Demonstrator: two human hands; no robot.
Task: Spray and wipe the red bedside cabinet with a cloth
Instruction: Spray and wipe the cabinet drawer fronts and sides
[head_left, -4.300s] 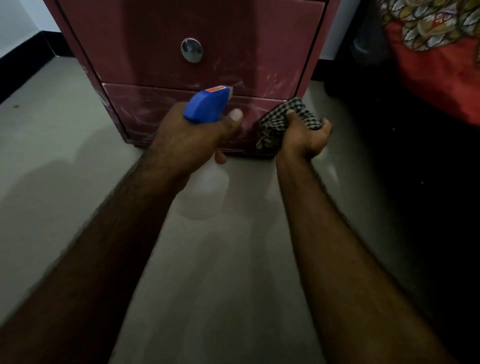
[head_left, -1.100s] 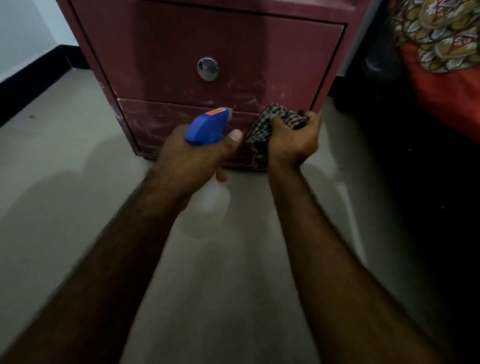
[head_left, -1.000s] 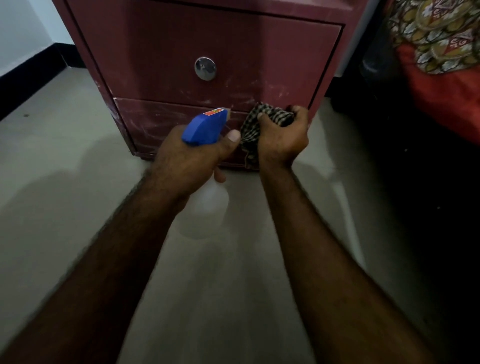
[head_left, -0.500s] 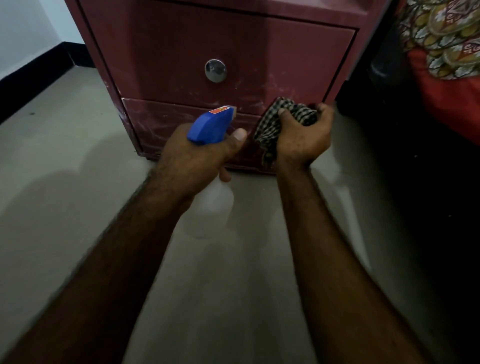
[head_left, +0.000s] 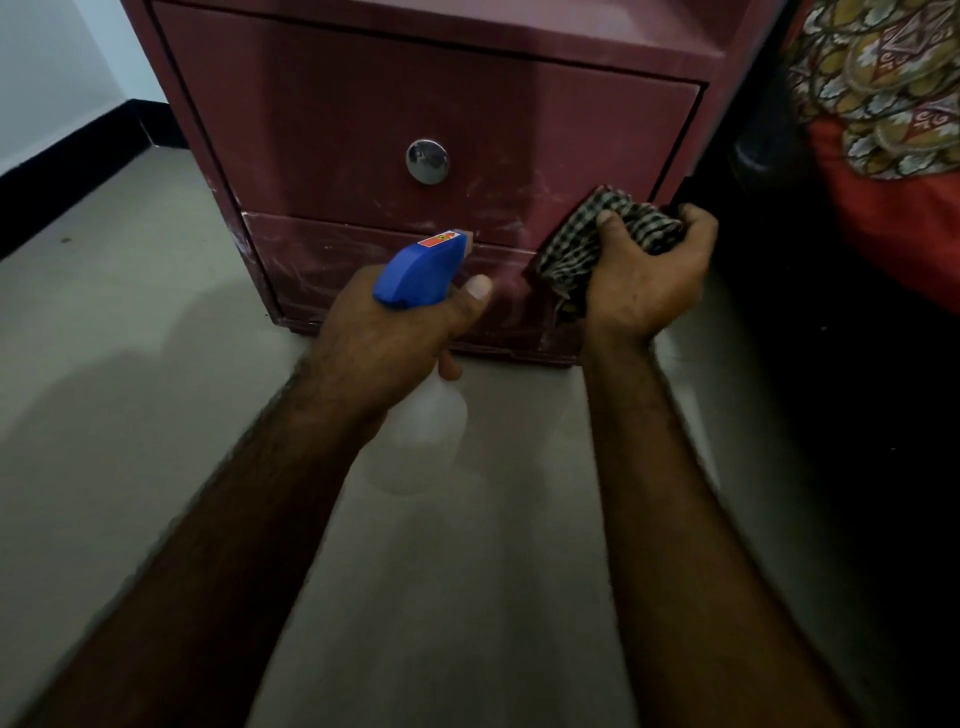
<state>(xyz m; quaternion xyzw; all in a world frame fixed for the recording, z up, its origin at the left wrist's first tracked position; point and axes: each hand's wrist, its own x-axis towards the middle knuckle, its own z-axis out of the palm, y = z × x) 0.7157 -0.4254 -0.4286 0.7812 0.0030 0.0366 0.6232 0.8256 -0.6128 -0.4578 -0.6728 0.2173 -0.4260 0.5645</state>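
Right hand (head_left: 641, 283) gripped the checked cloth (head_left: 597, 236) against the red cabinet (head_left: 363, 104); left hand (head_left: 387, 338) clutched the spray bottle (head_left: 421, 273). Bunched cloth probably misses streaks, smears residue.

One cabinet (head_left: 337, 130) (one knob (head_left: 427, 161)), one spray bottle (head_left: 415, 275), one cloth (head_left: 576, 244), two hands (head_left: 384, 343) (head_left: 644, 280).
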